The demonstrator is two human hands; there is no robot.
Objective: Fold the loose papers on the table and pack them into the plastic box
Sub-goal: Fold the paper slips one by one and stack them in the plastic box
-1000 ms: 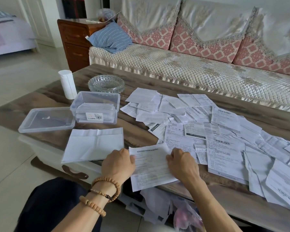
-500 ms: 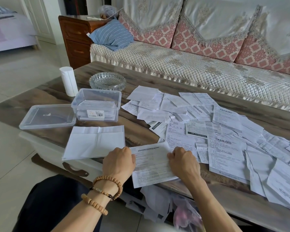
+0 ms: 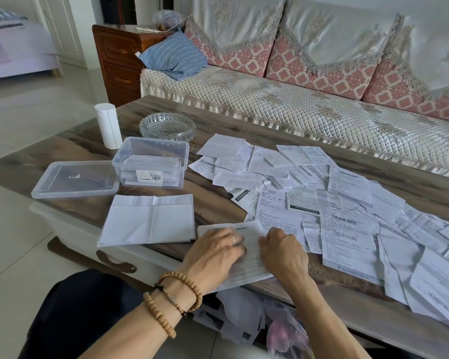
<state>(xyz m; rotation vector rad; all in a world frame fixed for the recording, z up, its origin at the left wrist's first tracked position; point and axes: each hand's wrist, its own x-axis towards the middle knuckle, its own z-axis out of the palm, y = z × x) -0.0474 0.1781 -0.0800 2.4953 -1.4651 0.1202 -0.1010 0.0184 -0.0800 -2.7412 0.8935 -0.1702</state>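
A printed sheet [image 3: 252,265] lies at the table's near edge between my hands. My left hand [image 3: 215,252], blurred, lies flat on it with fingers stretched out, pressing across its middle. At the sheet's right edge my right hand [image 3: 283,252] holds it with curled fingers. The clear plastic box [image 3: 182,167] stands at the left rear with folded papers stacked inside, its lid [image 3: 73,180] lying beside it. A wide heap of loose papers [image 3: 322,193] covers the table's right half.
A large white creased sheet [image 3: 151,220] lies left of my hands. A glass ashtray [image 3: 167,125] and a white roll [image 3: 109,129] stand behind the box. More papers and bags [image 3: 244,317] sit under the table. A sofa [image 3: 296,107] runs behind.
My left hand has slid right from the sheet's left edge onto its middle and flattened out. The right hand has stayed at the right edge.
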